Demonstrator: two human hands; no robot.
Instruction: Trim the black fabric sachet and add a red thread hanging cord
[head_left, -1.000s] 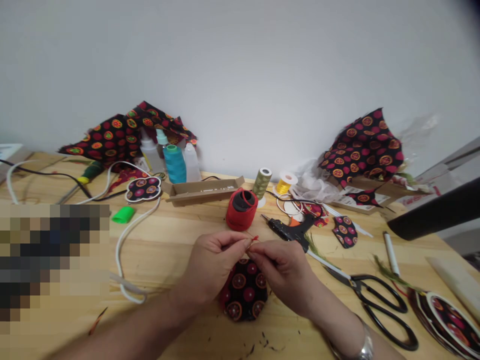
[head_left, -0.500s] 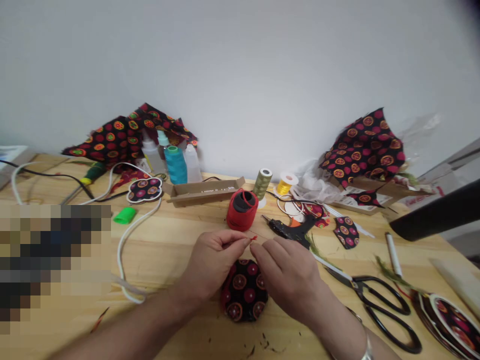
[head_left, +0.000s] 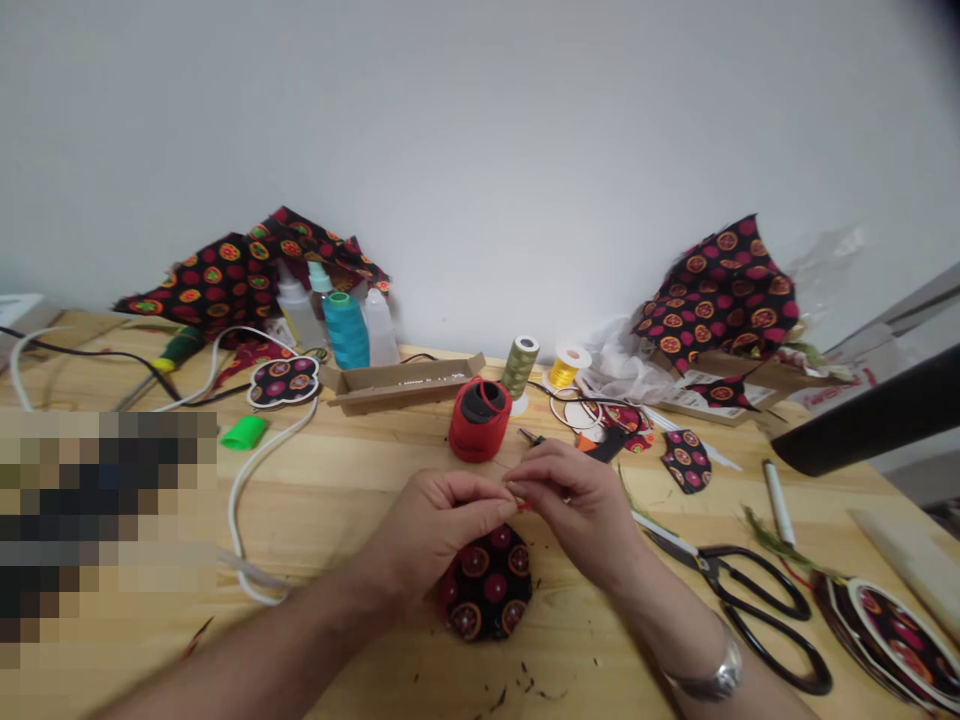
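Note:
Fingertips of my left hand (head_left: 439, 520) and my right hand (head_left: 581, 500) meet in a pinch over the table's front middle. A small bit of red thread (head_left: 523, 507) shows between them; its finer detail is hidden by the fingers. Just below lies a round, padded piece covered in black patterned fabric (head_left: 491, 590), partly under my left hand. A spool of red thread (head_left: 480, 430) stands behind the hands. Close beyond my right hand is a black glue gun (head_left: 607, 445), partly covered by it.
Large black-handled scissors (head_left: 761, 590) lie at right, near a stack of fabric-covered pieces (head_left: 892, 630). Green (head_left: 520, 370), yellow (head_left: 566, 368) and blue (head_left: 347, 335) spools stand behind, with an open cardboard box (head_left: 409, 388). A white cable (head_left: 240, 490) loops at left.
My right hand has turned, and its fingers now reach over toward my left fingertips. The red thread end has shifted slightly down and right. The view has moved a little.

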